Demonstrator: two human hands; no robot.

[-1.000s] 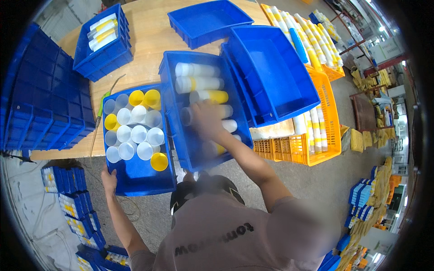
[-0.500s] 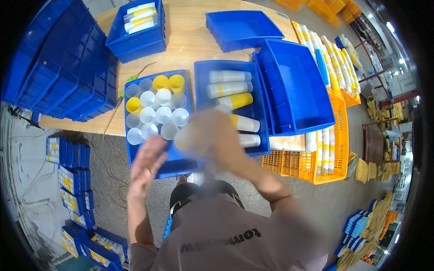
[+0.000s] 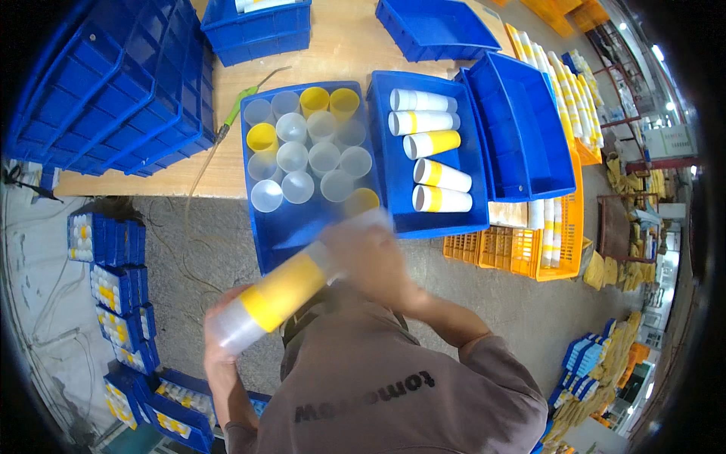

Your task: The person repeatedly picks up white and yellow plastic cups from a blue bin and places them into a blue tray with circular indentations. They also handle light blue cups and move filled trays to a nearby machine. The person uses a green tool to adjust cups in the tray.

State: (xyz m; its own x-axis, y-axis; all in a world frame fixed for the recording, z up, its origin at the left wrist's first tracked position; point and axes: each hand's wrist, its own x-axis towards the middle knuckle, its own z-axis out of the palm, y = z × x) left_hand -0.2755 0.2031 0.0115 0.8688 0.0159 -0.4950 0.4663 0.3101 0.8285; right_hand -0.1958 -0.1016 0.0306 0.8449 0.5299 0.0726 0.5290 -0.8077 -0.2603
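A white and yellow plastic tube (image 3: 281,293) slants across the front of my body, its near end low on the left. My left hand (image 3: 224,321) is closed around that lower end. Around the upper end is my right hand (image 3: 370,256), smeared by motion; a whitish edge shows beyond its fingers. Just ahead stands a blue crate (image 3: 283,236) with several open-topped tubes (image 3: 292,157) upright in rows, clear, white and yellow. One yellow-rimmed tube (image 3: 363,199) stands at its right side, close to my right hand.
Right of it, a second blue crate (image 3: 435,219) holds several tubes lying flat. Bare blue crates (image 3: 522,129) and an orange basket (image 3: 548,257) stand farther right. Tall stacked blue crates (image 3: 113,91) are at left, beside a green-handled tool (image 3: 238,104) with a hose.
The tube has come up between my hands, in front of my body. My left hand has moved back from the crate, my right hand toward me. The view has shifted.
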